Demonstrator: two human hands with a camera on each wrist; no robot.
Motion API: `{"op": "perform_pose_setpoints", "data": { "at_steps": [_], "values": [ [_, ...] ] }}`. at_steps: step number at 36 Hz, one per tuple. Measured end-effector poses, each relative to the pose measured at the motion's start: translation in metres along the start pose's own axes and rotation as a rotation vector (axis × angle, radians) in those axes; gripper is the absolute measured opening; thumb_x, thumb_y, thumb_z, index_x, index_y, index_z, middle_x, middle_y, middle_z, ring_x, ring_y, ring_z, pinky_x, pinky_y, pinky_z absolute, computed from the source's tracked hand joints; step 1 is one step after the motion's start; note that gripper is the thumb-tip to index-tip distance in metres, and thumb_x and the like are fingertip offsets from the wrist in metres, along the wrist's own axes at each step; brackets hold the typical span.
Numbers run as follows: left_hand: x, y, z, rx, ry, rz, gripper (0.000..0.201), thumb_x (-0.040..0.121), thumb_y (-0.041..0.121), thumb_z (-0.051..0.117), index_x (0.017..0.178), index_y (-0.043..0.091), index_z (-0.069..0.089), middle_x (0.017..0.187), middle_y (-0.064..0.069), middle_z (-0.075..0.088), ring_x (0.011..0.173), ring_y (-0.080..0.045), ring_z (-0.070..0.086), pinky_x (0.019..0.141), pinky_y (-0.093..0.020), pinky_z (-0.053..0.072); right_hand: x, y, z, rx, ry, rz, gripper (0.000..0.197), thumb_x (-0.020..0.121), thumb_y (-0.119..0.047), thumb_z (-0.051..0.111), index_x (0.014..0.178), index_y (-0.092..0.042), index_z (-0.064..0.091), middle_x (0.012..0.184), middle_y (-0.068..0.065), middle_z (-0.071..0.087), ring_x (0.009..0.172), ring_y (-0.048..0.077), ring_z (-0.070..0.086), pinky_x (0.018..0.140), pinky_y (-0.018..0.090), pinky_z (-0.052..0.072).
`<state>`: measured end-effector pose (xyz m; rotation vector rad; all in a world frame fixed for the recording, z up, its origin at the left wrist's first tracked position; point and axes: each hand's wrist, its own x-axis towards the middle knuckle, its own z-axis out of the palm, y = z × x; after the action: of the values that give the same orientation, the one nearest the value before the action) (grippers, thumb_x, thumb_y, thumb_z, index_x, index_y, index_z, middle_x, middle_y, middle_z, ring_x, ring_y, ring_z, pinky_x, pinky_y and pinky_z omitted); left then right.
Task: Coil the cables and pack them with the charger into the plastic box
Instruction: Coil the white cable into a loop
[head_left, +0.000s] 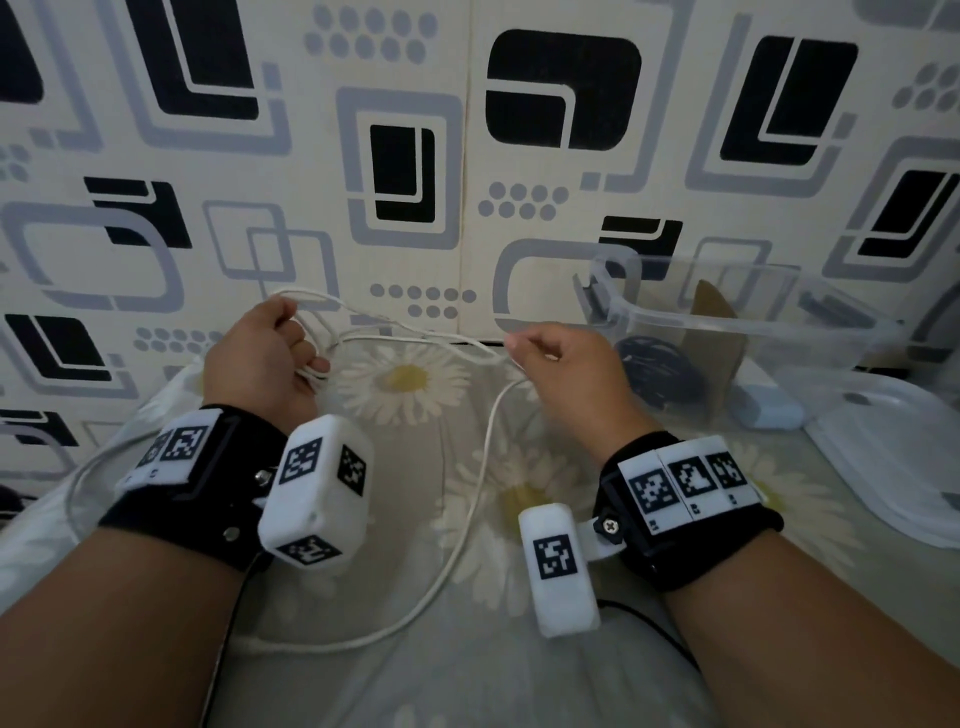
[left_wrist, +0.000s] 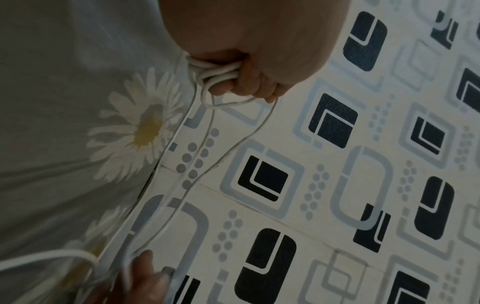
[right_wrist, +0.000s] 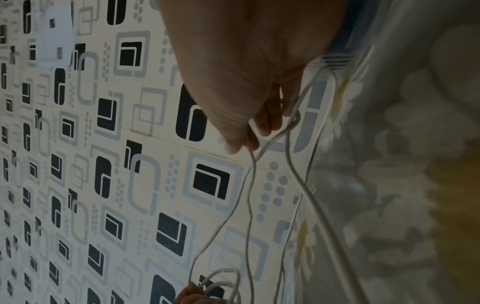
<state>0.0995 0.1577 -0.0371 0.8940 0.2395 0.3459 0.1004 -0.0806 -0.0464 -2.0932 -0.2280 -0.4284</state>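
Between the two wrists the daisy-print bedsheet (head_left: 415, 665) lies bare except for a thin white cable (head_left: 470, 499) looping across it. The clear plastic box (head_left: 748, 317) stands open-topped at far right, the patterned wall (head_left: 467, 156) close behind it.

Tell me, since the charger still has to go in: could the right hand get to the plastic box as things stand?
Probably yes. The plastic box stands open-topped just right of the right hand with nothing between them, but that hand pinches the white cable and must free itself first.
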Motion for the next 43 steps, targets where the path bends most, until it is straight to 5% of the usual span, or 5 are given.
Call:
{"op": "perform_pose_setpoints", "data": {
  "at_steps": [4,16,22,34,43],
  "values": [
    [-0.003,-0.001,0.002,0.000,-0.021,-0.010,0.031,0.100,0.016,0.042,0.070,0.020,0.042,0.040,0.008,0.022,0.036,-0.010,0.019,0.038,-0.019,0.027,0.002,0.005,-0.001,-0.130,-0.039,-0.040,0.036,0.088,-0.033,0.068,0.068,-0.003,0.066,0.062,0.011,0.057,0.057,0.013,0.048,0.064,0.026,0.044],
    [-0.006,-0.009,0.008,0.132,-0.279,-0.091,0.031,0.102,0.027,0.041,0.074,0.018,0.050,0.046,0.010,0.023,0.037,-0.006,0.020,0.041,-0.018,0.030,-0.004,-0.006,-0.002,-0.157,-0.299,-0.174,0.056,0.091,0.008,0.043,0.139,-0.020,0.048,0.132,-0.004,0.052,0.122,0.006,0.048,0.103,0.016,0.033],
    [-0.012,-0.013,0.010,0.249,-0.407,-0.143,0.033,0.104,0.030,0.036,0.077,0.017,0.050,0.047,0.010,0.024,0.036,-0.005,0.021,0.040,-0.018,0.032,-0.011,-0.014,0.001,0.122,-0.368,-0.116,0.027,0.095,-0.023,0.056,0.122,-0.022,0.060,0.088,-0.004,0.070,0.081,0.009,0.068,0.084,0.023,0.051],
    [-0.019,-0.010,0.014,0.365,-0.520,-0.191,0.034,0.100,0.026,0.034,0.066,0.019,0.037,0.046,0.008,0.021,0.033,-0.007,0.018,0.037,-0.019,0.026,-0.002,-0.005,0.003,-0.111,-0.174,-0.196,0.020,0.098,-0.032,0.049,0.088,-0.015,0.055,0.073,-0.005,0.059,0.071,0.015,0.059,0.068,0.032,0.050],
    [-0.015,0.001,0.010,-0.003,-0.962,-0.702,0.031,0.095,0.022,0.028,0.069,0.015,0.043,0.053,0.002,0.029,0.044,-0.014,0.023,0.050,-0.029,0.031,0.006,0.003,0.000,-0.238,0.013,-0.087,0.022,0.100,-0.033,0.044,0.087,-0.016,0.048,0.069,-0.006,0.050,0.062,0.011,0.047,0.052,0.027,0.032]
  ]
}}
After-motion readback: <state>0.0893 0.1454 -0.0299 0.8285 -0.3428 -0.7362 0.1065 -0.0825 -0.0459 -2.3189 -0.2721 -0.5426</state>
